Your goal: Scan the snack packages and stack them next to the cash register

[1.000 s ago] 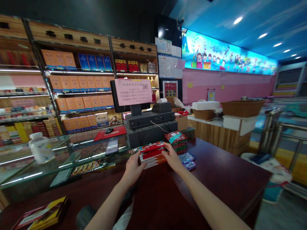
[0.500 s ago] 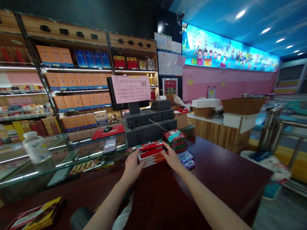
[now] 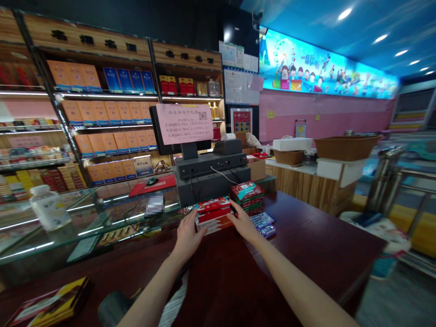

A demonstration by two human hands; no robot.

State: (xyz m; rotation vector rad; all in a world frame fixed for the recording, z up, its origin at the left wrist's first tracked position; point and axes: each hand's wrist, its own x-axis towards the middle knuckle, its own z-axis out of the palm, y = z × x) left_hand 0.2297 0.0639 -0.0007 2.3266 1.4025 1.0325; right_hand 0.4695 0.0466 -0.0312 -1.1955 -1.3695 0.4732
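Only the view has slipped slightly since one second ago, and the stack of red packets (image 3: pixel 214 213) stays on the dark table (image 3: pixel 306 245), between the left hand (image 3: pixel 187 232) and the right hand (image 3: pixel 244 223). Both have loosely bent fingers at its sides, but whether they grip it I cannot tell. To its right lie taller pile (image 3: pixel 247 191) and blue packets (image 3: pixel 264 224); behind is the cash register (image 3: pixel 211 167).

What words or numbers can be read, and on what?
"名烟名酒": wooden boards above shelves
"游乐场办卡充值": heading, pink sheet
"200元/15次", "300元", "500元/60次": same sheet
Too small or blurred: red packets, blue packets, orange boxes, wall banner
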